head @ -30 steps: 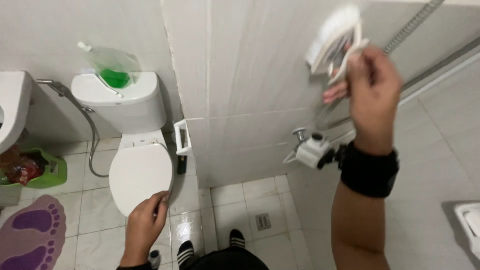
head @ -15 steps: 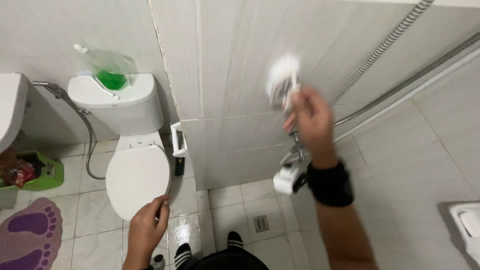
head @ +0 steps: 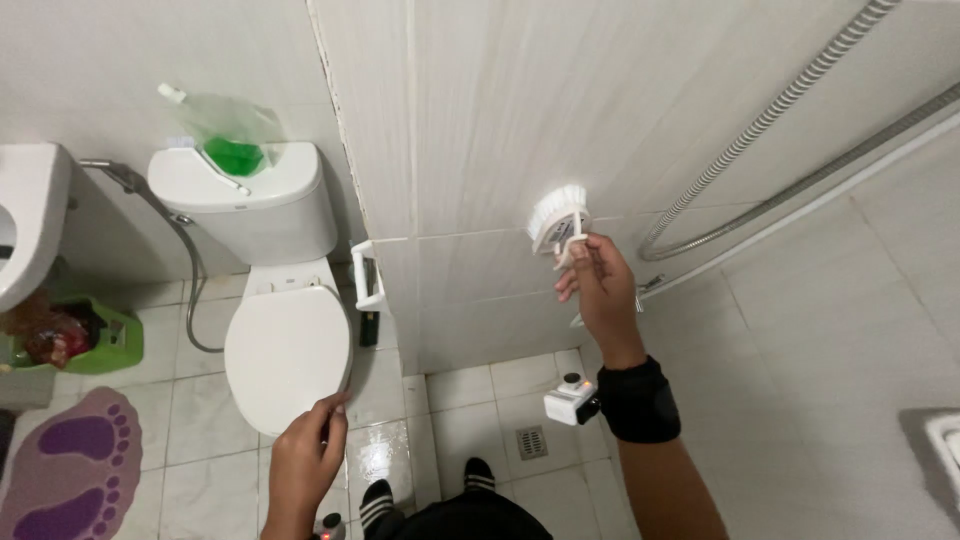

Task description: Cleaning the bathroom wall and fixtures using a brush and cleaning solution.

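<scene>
My right hand (head: 603,290) grips a white scrub brush (head: 557,220) by its handle, the bristles pressed against the pale tiled wall (head: 480,150). A black wristband with a small white camera (head: 572,402) sits on that wrist. My left hand (head: 305,465) hangs low near the front rim of the closed white toilet (head: 285,340), holding something small and dark at the frame's bottom edge; what it is I cannot tell.
A clear refill pouch of green liquid (head: 228,135) lies on the toilet cistern. A metal shower hose (head: 780,120) runs across the right wall. A white sink (head: 25,220), a green bin (head: 95,340) and a purple footprint mat (head: 70,470) are at left. A floor drain (head: 531,442) lies below.
My right hand has brought the brush down the wall and leftward, from high at the upper right to mid-height. My left hand has stayed near the toilet.
</scene>
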